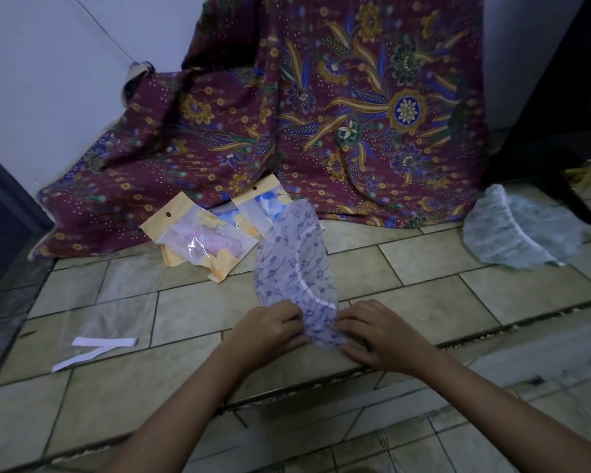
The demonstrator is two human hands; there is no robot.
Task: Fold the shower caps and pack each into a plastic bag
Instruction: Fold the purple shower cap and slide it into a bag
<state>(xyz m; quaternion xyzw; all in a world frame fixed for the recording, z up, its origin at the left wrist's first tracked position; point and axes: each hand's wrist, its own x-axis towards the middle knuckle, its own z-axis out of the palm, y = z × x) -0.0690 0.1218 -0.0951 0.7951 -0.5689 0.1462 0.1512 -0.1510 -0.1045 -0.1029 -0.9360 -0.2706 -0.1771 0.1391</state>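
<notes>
Dim light; beige tiled floor (423, 264); pale wall (65, 80); maroon batik cloth (321, 114) draped against it.

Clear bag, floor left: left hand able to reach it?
Probably yes: the clear bag lies flat to the left of the left hand, nothing between; that hand must first release the purple cap.

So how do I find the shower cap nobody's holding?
Find the big maroon flowered cloth against the wall. By its lower right corner, on the tiles, lies a pale shower cap. The purple-printed cap is being held instead.
</notes>
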